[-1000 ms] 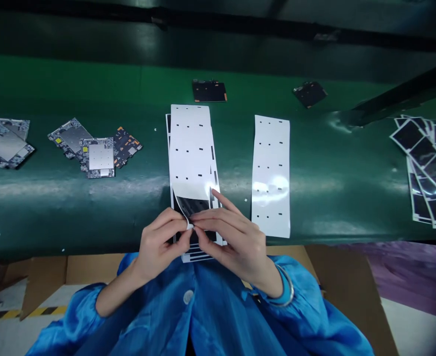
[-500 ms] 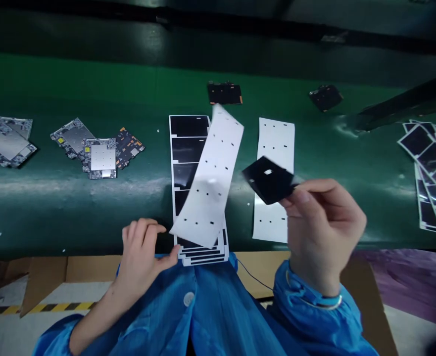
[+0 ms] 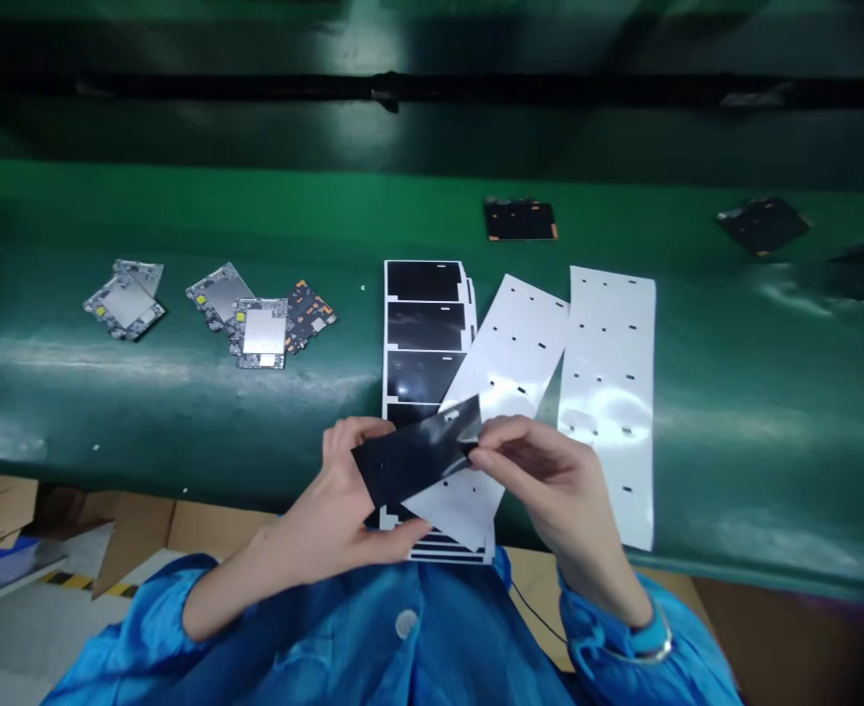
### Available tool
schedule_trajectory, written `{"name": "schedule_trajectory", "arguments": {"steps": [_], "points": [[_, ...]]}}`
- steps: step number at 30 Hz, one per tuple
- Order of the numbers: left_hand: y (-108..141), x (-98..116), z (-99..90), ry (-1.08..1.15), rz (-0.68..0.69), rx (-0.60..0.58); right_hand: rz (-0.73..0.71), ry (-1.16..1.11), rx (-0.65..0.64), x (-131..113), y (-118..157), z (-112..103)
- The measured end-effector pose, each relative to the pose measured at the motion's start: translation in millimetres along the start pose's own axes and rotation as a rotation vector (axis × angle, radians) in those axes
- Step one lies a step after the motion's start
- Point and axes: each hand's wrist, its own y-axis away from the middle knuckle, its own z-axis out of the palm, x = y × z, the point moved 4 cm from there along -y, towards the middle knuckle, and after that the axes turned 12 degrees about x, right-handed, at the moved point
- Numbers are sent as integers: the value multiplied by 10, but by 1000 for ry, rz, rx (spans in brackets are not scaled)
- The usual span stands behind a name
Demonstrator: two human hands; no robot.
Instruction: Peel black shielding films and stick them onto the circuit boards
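My right hand [image 3: 560,490] pinches the right end of a thin black film sticker [image 3: 413,453], which is tilted, with a small slot near its upper edge. The sticker's left end passes in front of my left hand [image 3: 343,505]. That hand is open, with thumb and fingers apart, at the left edge of a stack of sticker sheets [image 3: 426,326]. The sheets carry black rectangles on white backing. A white backing strip with small holes [image 3: 509,343] lies slantwise over the stack, partly hidden by the sticker and my right hand.
Another white strip [image 3: 608,368] lies to the right. Circuit boards sit on the green table at left: one group [image 3: 127,299] further out, another [image 3: 264,328] nearer. Two black-covered boards, one [image 3: 521,221] behind the sheets and one [image 3: 764,226] further right, lie toward the back.
My right hand has brought the black sticker left and down over the sheets, close to my left hand. The slanted white strip now lies lower, against the other strip. The whole view has shifted.
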Motion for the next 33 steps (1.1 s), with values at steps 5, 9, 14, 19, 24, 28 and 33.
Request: {"name": "schedule_trajectory", "arguments": {"steps": [5,9,14,19,24,28,33], "points": [[-279,-502,-305,-575,-71,46,-362,283,87,-156,15,31],[-561,-1177,-730,-901,-410,152,-606,482,148,-287,31,-43],[-734,-1421,-789,-848,-387,-28,-627,533,185,-309,40,-147],[-636,-1163,-899,-600,-320,45,-502,442,235,-236,62,-225],[-376,-629,-1030,13,-208,401,-142,152,360,-142,67,-346],[-279,-237,-767,275,-87,406,-81,-95,313,-243,-11,-224],[-349,23,-545,370,39,526,-211,-169,173,-508,-79,58]]}}
